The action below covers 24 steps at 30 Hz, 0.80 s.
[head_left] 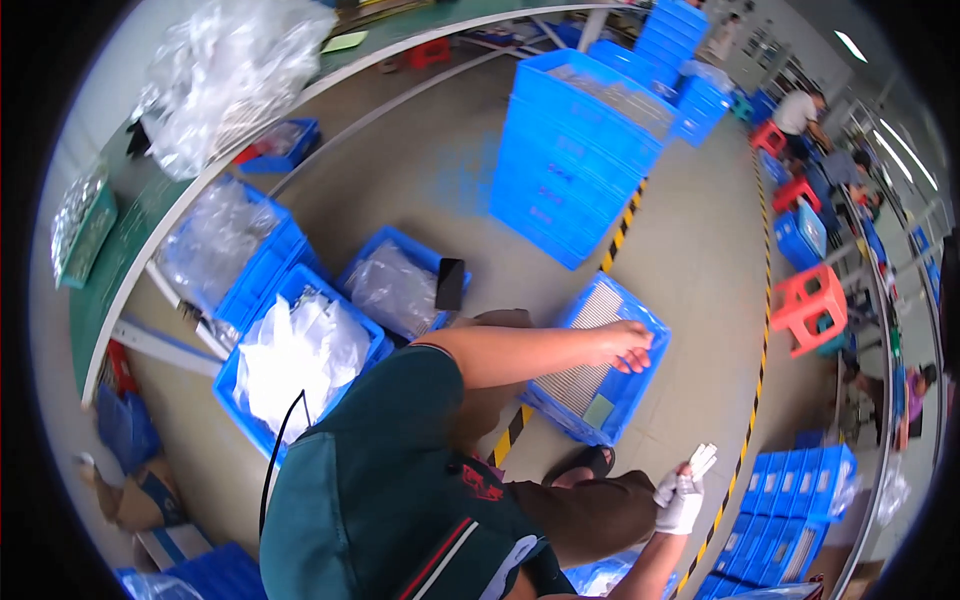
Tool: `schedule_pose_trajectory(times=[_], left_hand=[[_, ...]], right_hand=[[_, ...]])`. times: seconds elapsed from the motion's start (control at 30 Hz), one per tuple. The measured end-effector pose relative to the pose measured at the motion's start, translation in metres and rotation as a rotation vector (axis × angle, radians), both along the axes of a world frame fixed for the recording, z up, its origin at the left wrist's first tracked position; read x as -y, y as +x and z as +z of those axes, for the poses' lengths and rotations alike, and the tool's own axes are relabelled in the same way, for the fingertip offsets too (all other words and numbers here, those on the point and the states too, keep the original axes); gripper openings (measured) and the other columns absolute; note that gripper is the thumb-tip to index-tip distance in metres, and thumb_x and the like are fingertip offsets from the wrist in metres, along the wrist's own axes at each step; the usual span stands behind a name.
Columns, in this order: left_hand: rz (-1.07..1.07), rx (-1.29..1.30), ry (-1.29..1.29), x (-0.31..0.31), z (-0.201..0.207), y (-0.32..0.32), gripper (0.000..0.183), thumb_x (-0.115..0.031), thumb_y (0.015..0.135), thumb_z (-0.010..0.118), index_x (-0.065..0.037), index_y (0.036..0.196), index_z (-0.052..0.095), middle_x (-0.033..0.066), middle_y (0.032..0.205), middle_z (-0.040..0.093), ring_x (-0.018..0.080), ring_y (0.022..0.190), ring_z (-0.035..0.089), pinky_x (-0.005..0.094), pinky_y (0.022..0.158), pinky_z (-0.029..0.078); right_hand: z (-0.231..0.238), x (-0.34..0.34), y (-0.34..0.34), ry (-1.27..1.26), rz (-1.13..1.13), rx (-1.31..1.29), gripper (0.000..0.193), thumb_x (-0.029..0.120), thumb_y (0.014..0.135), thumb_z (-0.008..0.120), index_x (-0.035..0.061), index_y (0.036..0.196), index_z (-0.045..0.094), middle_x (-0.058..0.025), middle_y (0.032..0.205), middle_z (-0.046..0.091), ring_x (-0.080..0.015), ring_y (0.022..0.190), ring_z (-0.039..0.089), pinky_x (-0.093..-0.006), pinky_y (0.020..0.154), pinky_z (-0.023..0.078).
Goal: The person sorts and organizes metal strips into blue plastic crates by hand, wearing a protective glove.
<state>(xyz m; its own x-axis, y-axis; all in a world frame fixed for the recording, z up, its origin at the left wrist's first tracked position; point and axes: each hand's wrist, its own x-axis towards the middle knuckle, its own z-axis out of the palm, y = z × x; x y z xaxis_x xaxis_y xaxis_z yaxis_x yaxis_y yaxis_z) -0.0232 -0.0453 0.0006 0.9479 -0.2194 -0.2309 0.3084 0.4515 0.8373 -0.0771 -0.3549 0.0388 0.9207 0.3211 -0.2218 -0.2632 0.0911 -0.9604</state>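
Observation:
My bare left hand (625,346) is over a blue crate (655,385), its fingers curled in; what they hold, if anything, is hidden. Close-set rows of thin pale parts (575,385) fill much of that crate, and a small greenish card (598,412) lies at its near end. Lower right, away from the crate, my right hand (680,502) wears a white glove with a bare fingertip showing. Its fingers are pinched together, and white narrow shapes stick out at the tips, too small to tell as pieces or glove fingers.
Tall blue crates (570,165) stand ahead. On the left, blue crates hold plastic bags (300,360), and a black phone (450,284) rests on one. A green-topped bench (125,230) runs along the left. Right are a red stool (810,308), stacked blue bins (785,510) and seated people.

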Motion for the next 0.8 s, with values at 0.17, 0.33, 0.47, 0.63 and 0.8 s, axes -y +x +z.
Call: schedule_pose_trajectory(times=[0.17, 0.33, 0.47, 0.63, 0.8], left_hand=[[-0.019, 0.097, -0.175, 0.002, -0.006, -0.001, 0.021, -0.03, 0.086, 0.047, -0.01, 0.09, 0.045, 0.0099, 0.09, 0.058, 0.0194, 0.084, 0.056, 0.0325, 0.07, 0.044], [-0.072, 0.283, 0.107, -0.009, -0.005, -0.006, 0.024, -0.03, 0.089, 0.044, -0.006, 0.093, 0.047, 0.0079, 0.087, 0.059, 0.0136, 0.077, 0.055, 0.0297, 0.067, 0.046], [-0.148, 0.185, 0.338, -0.014, 0.017, -0.013, 0.025, -0.03, 0.088, 0.044, -0.006, 0.092, 0.047, 0.0082, 0.086, 0.059, 0.013, 0.07, 0.056, 0.0258, 0.055, 0.046], [0.168, 0.157, 0.006, -0.004, -0.013, -0.004, 0.022, -0.031, 0.088, 0.044, -0.009, 0.09, 0.047, 0.0059, 0.081, 0.059, 0.0123, 0.069, 0.053, 0.0266, 0.061, 0.043], [0.367, 0.0, -0.005, -0.022, -0.005, -0.003, 0.019, -0.029, 0.086, 0.047, -0.011, 0.089, 0.048, 0.0032, 0.079, 0.059, 0.0089, 0.066, 0.051, 0.024, 0.059, 0.041]], right_hand=[[-0.017, -0.121, 0.04, -0.259, 0.508, -0.288, 0.017, 0.026, 0.086, 0.05, 0.0093, 0.082, 0.045, 0.0009, 0.055, 0.039, -0.0074, 0.039, 0.032, -0.0196, 0.034, 0.022], [-0.012, -0.176, 0.05, -0.271, 0.616, -0.178, 0.021, 0.027, 0.086, 0.05, 0.0068, 0.085, 0.046, -0.0002, 0.056, 0.042, -0.0071, 0.039, 0.034, -0.0187, 0.034, 0.022], [-0.029, -0.174, 0.045, -0.228, 0.493, -0.159, 0.026, 0.032, 0.087, 0.049, 0.0066, 0.086, 0.049, 0.0, 0.056, 0.044, -0.0062, 0.039, 0.034, -0.0184, 0.035, 0.022], [-0.035, -0.166, 0.037, -0.21, 0.334, -0.124, 0.026, 0.031, 0.087, 0.048, 0.0055, 0.085, 0.051, 0.0, 0.056, 0.045, -0.006, 0.039, 0.034, -0.0183, 0.035, 0.022], [-0.027, -0.151, 0.052, -0.188, 0.138, -0.152, 0.016, 0.019, 0.086, 0.051, 0.0043, 0.079, 0.054, 0.0008, 0.053, 0.046, -0.0055, 0.038, 0.035, -0.019, 0.035, 0.024]])
